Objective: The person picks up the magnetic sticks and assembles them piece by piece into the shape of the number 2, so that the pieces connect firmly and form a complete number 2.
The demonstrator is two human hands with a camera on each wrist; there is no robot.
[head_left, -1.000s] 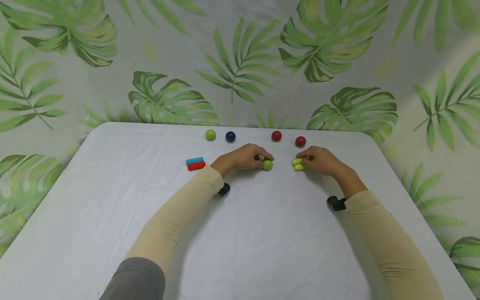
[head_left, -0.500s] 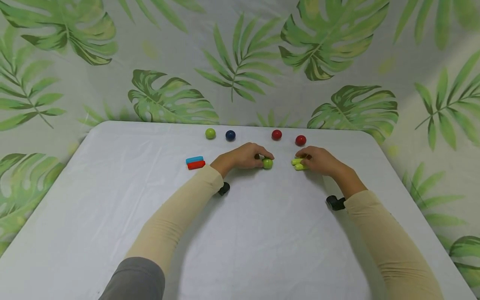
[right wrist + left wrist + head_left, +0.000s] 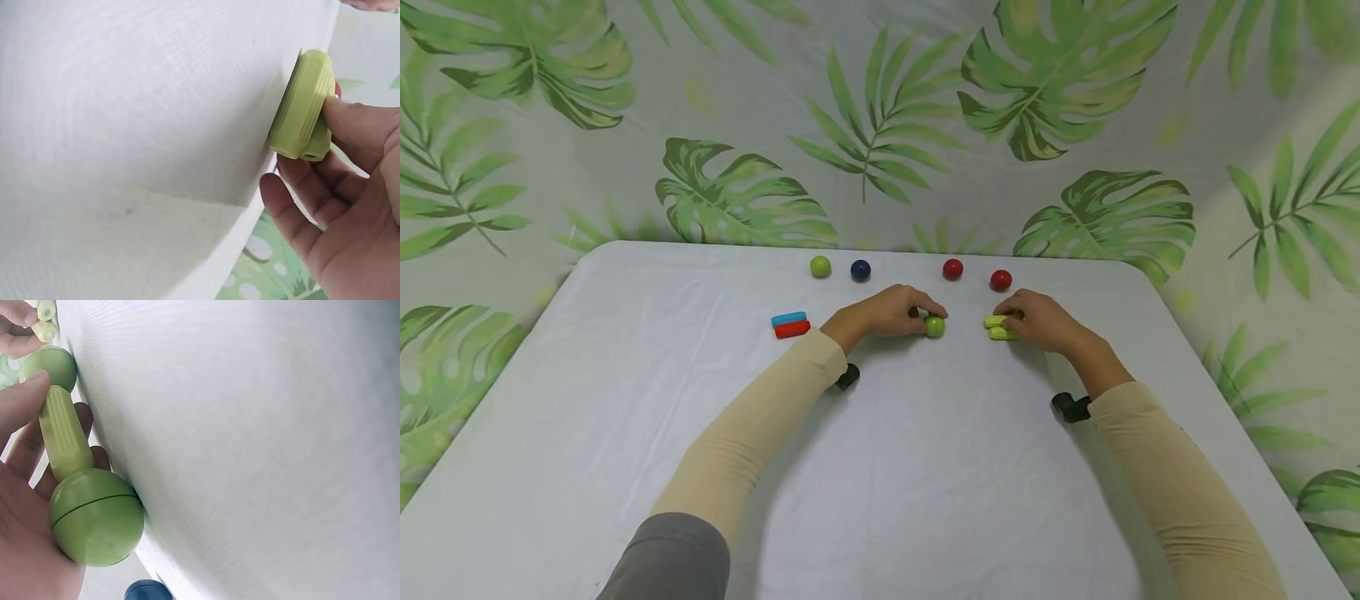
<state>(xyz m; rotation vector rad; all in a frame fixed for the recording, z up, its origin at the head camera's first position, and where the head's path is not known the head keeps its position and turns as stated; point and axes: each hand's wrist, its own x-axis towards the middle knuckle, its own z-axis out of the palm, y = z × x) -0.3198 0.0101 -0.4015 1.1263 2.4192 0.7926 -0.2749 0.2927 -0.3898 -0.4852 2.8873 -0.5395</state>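
Observation:
My left hand [image 3: 891,311] holds a toy dumbbell [image 3: 65,431], with the thumb near the far end of its ribbed yellow-green handle and fingers behind it. One green ball [image 3: 934,327] of it shows past the fingertips in the head view; the nearer ball is hidden there by the hand. To the right, my right hand [image 3: 1041,321] pinches a pair of yellow-green ribbed handles [image 3: 303,106] lying side by side. Its thumb presses on one handle while other fingers lie under the pair, low over the white table [image 3: 955,467].
Along the back edge stand a green ball [image 3: 820,267], a navy ball [image 3: 861,270] and two red balls, one mid-back [image 3: 952,269] and one right of it [image 3: 1001,281]. Left of my left hand lie a blue handle [image 3: 788,319] and a red handle [image 3: 792,330]. A leaf-patterned cloth [image 3: 737,192] hangs behind.

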